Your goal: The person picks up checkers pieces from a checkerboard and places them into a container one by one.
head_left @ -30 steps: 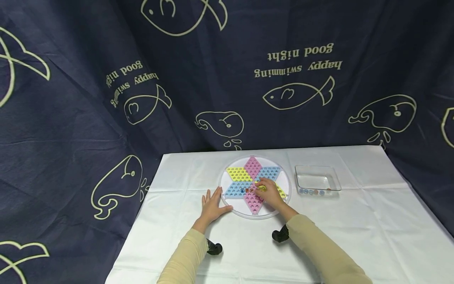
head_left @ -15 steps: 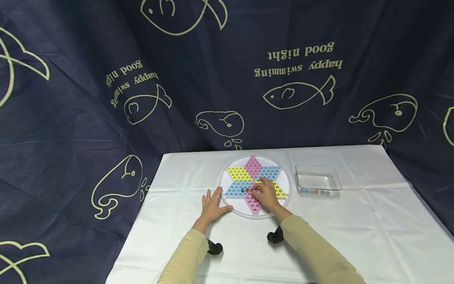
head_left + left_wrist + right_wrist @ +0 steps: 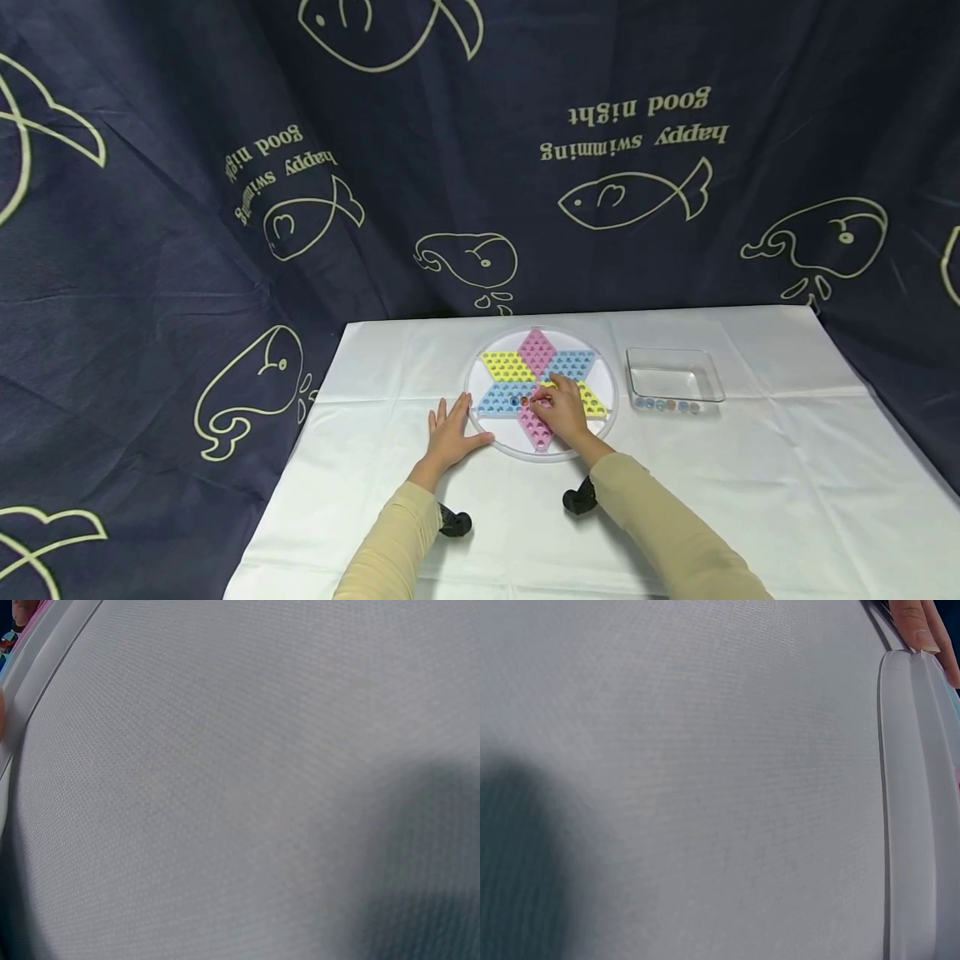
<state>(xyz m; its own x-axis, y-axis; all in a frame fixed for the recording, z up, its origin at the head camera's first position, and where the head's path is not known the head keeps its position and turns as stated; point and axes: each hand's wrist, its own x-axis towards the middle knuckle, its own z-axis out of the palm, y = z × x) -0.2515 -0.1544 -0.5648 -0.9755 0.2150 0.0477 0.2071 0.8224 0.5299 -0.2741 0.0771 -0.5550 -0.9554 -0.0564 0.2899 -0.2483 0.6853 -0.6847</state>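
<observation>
A round white Chinese checkers board (image 3: 504,435) with a pink, yellow and blue star lies on the table. My left hand (image 3: 447,437) rests spread at its left rim, fingers straight and thumb on the near edge. The right hand (image 3: 564,412) is over the star's middle, thumb and index finger pinched together at a marble that they mostly hide. Just left of those fingertips a blue marble (image 3: 514,402) and a red-orange marble (image 3: 524,401) sit in the holes. In the right wrist view, left-hand fingers (image 3: 913,626) touch the rim.
Right of the board stands a clear rectangular container (image 3: 675,372) with several blue and orange marbles (image 3: 660,405) along its near side. A white cloth (image 3: 510,517) covers the table. Behind it hangs a dark blue curtain (image 3: 420,167) with fish drawings.
The right hand has shifted left and slightly down over the board, its fingertips now covering the spot where a second orange marble showed. The left hand has stayed in place.
</observation>
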